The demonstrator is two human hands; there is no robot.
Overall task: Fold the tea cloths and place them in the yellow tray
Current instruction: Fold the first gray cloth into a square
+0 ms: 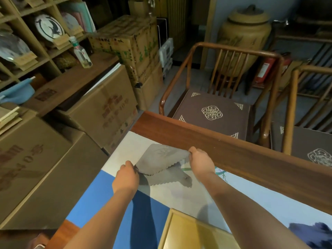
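Observation:
A grey tea cloth [158, 161] with a scalloped edge hangs spread just above the table mat. My left hand [126, 177] pinches its near-left corner. My right hand [200, 161] pinches its far-right corner, close to the table's raised wooden edge. The cloth casts a shadow on the pale mat below it. The yellow tray [181, 232] lies near me at the bottom of the view, partly hidden by my right forearm. A dark blue cloth [312, 234] lies crumpled at the bottom right.
A white and blue mat [111, 198] covers the table, with a raised wooden rim [233, 150] along its far side. Cardboard boxes [53, 159] stand to the left. Wooden chairs [215, 108] sit behind the table. Shelves fill the far left.

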